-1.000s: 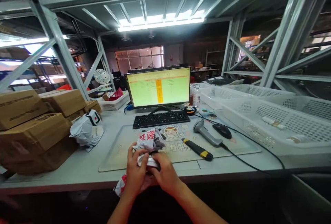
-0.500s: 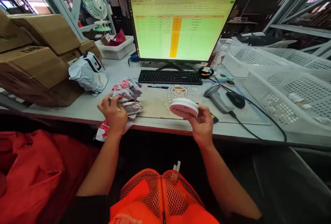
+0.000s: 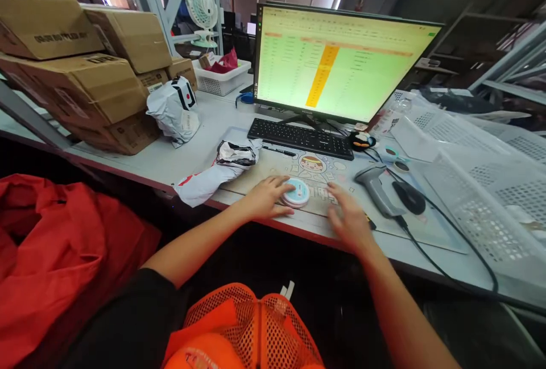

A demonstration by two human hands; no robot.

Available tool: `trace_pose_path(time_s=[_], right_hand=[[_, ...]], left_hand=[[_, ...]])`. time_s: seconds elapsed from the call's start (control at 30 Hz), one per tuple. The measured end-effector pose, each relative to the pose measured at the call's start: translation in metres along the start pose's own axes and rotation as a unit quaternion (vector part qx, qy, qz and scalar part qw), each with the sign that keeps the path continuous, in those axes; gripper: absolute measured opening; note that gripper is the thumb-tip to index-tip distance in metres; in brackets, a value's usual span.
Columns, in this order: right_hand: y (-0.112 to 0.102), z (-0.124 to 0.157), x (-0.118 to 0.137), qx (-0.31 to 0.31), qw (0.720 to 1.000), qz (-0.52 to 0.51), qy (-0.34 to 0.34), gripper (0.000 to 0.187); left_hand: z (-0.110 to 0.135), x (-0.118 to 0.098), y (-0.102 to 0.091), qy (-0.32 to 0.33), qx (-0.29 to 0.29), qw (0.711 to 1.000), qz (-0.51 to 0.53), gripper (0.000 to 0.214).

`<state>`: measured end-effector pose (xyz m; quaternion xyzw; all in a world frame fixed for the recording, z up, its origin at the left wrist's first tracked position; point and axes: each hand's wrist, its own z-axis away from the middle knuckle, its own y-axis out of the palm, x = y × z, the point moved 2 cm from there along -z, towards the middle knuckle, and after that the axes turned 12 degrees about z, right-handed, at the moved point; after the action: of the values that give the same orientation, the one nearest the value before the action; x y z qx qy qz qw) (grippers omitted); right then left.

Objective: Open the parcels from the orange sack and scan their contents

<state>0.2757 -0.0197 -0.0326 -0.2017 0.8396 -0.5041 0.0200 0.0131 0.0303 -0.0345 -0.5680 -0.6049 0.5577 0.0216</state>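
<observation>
A round, flat container [image 3: 296, 193] with a pale blue label and white rim lies on the desk mat near the front edge. My left hand [image 3: 268, 197] grips its left side, fingertips at the rim and on the lid, thumb along the near side. My right hand [image 3: 350, 220] hovers to the right of the container, fingers apart and slightly blurred, holding nothing. Left of the container, a torn, crumpled plastic mailer bag [image 3: 209, 183] rests on the desk, partly over the mat, its opening toward the keyboard. A yellow-and-black object [image 3: 370, 222] is mostly hidden behind my right hand.
A keyboard [image 3: 301, 139] and monitor [image 3: 336, 67] stand behind the mat, with a pen [image 3: 279, 151] in front. A barcode scanner [image 3: 379, 190], mouse [image 3: 408, 197] and white baskets [image 3: 482, 210] are at the right. Cardboard boxes [image 3: 81, 93] and a wrapped parcel [image 3: 174, 112] occupy the left.
The container has gone from my right hand down onto the mat, its labelled face now up, with my left hand on it. My left hand has let go of the mailer bag. The view has shifted.
</observation>
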Motion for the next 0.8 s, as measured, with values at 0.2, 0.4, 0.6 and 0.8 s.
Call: trace_pose_path(time_s=[0.2,0.4,0.6,0.8], right_hand=[[-0.053,-0.023,-0.089,0.062,0.913,0.230,0.331,0.064],[-0.039,-0.060,-0.111,0.257,0.852,0.262,0.374,0.053],[-0.083,-0.084,-0.095,0.264,0.892,0.029,0.367,0.019],[-0.115,-0.092,-0.021,0.440,0.878,-0.088,0.168,0.053]], left_hand=[[0.007,0.008,0.020,-0.006,-0.021,0.999,-0.037,0.046],[0.006,0.004,0.017,-0.017,-0.003,0.999,-0.047,0.044],[0.006,0.004,0.016,-0.030,0.003,0.998,-0.059,0.045],[0.005,0.003,0.016,-0.026,-0.001,0.998,-0.052,0.043]])
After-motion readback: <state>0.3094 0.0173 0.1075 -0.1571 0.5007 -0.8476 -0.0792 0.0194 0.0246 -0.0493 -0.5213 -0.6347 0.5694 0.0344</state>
